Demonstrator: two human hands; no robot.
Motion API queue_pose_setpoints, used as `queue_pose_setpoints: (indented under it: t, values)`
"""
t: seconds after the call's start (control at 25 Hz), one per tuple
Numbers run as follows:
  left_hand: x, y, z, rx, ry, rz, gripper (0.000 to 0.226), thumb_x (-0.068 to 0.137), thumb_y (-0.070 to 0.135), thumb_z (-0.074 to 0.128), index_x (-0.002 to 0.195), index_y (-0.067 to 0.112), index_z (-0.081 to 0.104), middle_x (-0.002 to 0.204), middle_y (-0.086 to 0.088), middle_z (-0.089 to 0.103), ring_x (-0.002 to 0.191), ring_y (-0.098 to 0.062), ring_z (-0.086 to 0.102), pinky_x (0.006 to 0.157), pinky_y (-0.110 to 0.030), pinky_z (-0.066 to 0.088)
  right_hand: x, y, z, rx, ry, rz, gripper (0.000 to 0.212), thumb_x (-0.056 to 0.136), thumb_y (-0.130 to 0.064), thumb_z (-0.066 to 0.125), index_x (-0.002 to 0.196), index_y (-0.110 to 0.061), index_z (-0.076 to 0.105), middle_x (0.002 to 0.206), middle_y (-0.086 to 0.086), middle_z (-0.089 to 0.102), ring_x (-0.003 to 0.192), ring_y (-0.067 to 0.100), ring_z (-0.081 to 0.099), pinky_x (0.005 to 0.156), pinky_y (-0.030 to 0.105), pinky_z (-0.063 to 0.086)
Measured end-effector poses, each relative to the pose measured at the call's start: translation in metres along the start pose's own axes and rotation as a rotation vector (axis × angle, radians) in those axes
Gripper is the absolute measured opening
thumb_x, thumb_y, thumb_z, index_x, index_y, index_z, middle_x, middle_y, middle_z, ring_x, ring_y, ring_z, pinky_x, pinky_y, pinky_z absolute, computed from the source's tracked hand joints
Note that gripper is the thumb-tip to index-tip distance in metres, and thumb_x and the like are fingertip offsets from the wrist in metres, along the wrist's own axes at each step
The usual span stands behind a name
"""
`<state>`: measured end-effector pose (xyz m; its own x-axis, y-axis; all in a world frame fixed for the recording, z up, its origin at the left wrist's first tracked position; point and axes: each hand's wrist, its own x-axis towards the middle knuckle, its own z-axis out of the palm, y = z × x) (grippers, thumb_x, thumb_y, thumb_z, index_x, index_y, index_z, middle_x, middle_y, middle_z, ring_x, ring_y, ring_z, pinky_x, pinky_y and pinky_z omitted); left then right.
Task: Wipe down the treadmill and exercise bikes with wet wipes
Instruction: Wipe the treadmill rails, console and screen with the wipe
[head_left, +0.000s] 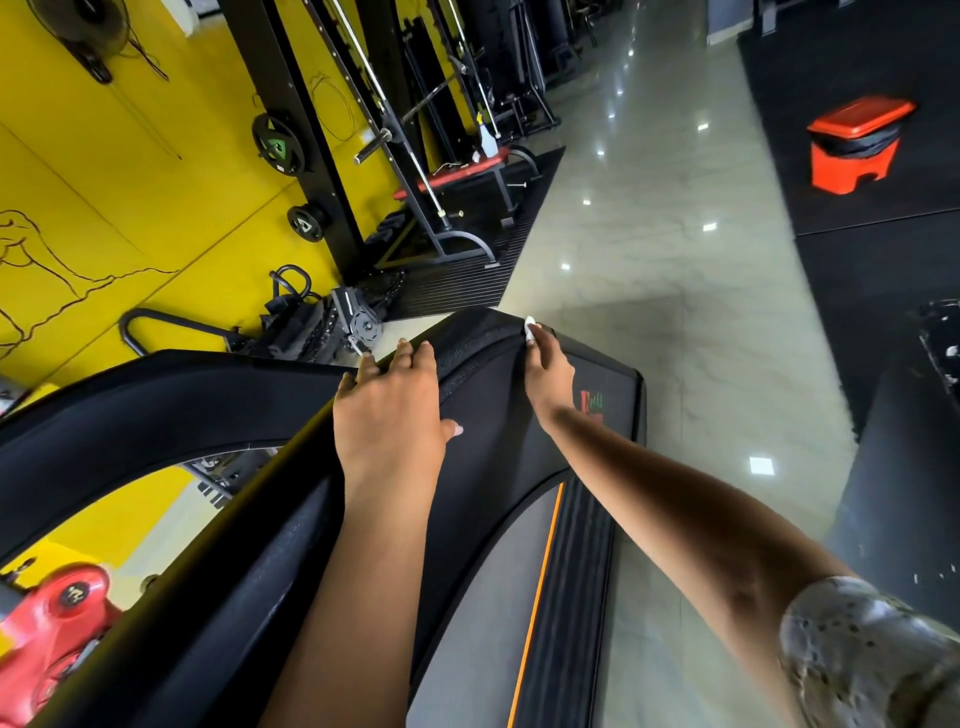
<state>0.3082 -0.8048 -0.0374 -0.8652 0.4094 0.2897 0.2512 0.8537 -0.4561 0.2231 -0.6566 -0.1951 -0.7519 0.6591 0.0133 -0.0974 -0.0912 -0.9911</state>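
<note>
A black treadmill (483, 467) fills the lower middle, with a grey belt and an orange stripe beside ribbed side rails. My left hand (392, 410) rests flat on its black front hood, fingers spread over the upper edge. My right hand (548, 371) reaches to the hood's far ridge and pinches a small white wet wipe (530, 328) against it. Most of the wipe is hidden under my fingers. A curved black treadmill frame (156, 405) arches to the left.
A red machine part (57, 618) sits at the lower left. A weight bench with a spray bottle (485, 137) and rack stand by the yellow wall. An orange bin (854, 145) sits on black matting at the right. Glossy tiled floor (675, 260) lies beyond the treadmill.
</note>
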Motion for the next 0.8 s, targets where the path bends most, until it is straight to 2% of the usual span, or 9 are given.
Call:
queue_pose_setpoints:
  t: [0.08, 0.16, 0.28, 0.36, 0.44, 0.6, 0.8]
  values:
    - [0.001, -0.001, -0.001, -0.007, -0.018, 0.0, 0.095, 0.079, 0.057, 0.071, 0.153, 0.024, 0.023, 0.158, 0.005, 0.032, 0.144, -0.029, 0.032, 0.109, -0.04, 0.037, -0.015, -0.011, 0.003, 0.009, 0.022, -0.081, 0.034, 0.1, -0.02, 0.045, 0.131, -0.018, 0.058, 0.131, 0.0, 0.061, 0.123, 0.015, 0.052, 0.093, 0.007, 0.028]
    - [0.002, -0.001, -0.001, -0.015, -0.017, 0.001, 0.094, 0.078, 0.057, 0.073, 0.152, 0.023, 0.027, 0.156, 0.005, 0.035, 0.142, -0.029, 0.036, 0.108, -0.04, 0.039, -0.032, -0.023, 0.006, -0.012, 0.028, -0.125, 0.032, 0.099, -0.017, 0.046, 0.127, -0.018, 0.061, 0.119, 0.004, 0.067, 0.11, 0.018, 0.059, 0.086, 0.012, 0.034]
    - [0.0, 0.0, -0.004, -0.009, -0.02, 0.011, 0.092, 0.076, 0.055, 0.075, 0.15, 0.021, 0.032, 0.154, 0.003, 0.039, 0.138, -0.03, 0.041, 0.105, -0.041, 0.042, -0.051, -0.041, -0.002, -0.168, -0.024, -0.239, 0.029, 0.095, -0.017, 0.05, 0.121, -0.02, 0.064, 0.088, 0.007, 0.071, 0.086, 0.024, 0.063, 0.075, 0.024, 0.04]
    - [-0.002, 0.0, -0.007, -0.021, -0.051, 0.01, 0.09, 0.079, 0.053, 0.074, 0.151, 0.02, 0.03, 0.155, 0.0, 0.037, 0.139, -0.032, 0.039, 0.106, -0.043, 0.04, -0.055, -0.054, -0.016, -0.319, -0.121, -0.324, 0.029, 0.091, -0.018, 0.055, 0.116, -0.021, 0.067, 0.077, 0.002, 0.066, 0.08, 0.023, 0.063, 0.072, 0.026, 0.042]
    - [-0.001, 0.001, -0.012, -0.043, -0.064, 0.012, 0.085, 0.083, 0.05, 0.072, 0.15, 0.02, 0.031, 0.154, -0.002, 0.038, 0.138, -0.032, 0.039, 0.107, -0.043, 0.037, -0.05, -0.069, -0.031, -0.532, -0.213, -0.424, 0.03, 0.086, -0.018, 0.057, 0.114, -0.021, 0.069, 0.085, 0.004, 0.07, 0.086, 0.025, 0.065, 0.076, 0.029, 0.047]
    - [-0.02, -0.003, -0.023, -0.124, 0.047, 0.001, 0.06, 0.088, 0.039, 0.068, 0.14, 0.022, 0.045, 0.135, -0.001, 0.054, 0.125, -0.027, 0.048, 0.093, -0.038, 0.046, -0.051, -0.112, -0.051, -0.845, -0.377, -0.542, 0.033, 0.089, -0.016, 0.052, 0.119, -0.02, 0.065, 0.106, 0.014, 0.07, 0.098, 0.035, 0.063, 0.084, 0.036, 0.05]
    - [-0.042, -0.022, -0.04, -0.201, 0.026, -0.028, 0.061, 0.088, 0.044, 0.067, 0.141, 0.025, 0.043, 0.135, 0.0, 0.051, 0.127, -0.026, 0.045, 0.088, -0.04, 0.049, -0.064, -0.146, -0.069, -1.018, -0.447, -0.657, 0.037, 0.092, -0.009, 0.046, 0.121, -0.021, 0.065, 0.124, 0.007, 0.064, 0.109, 0.028, 0.059, 0.092, 0.028, 0.043]
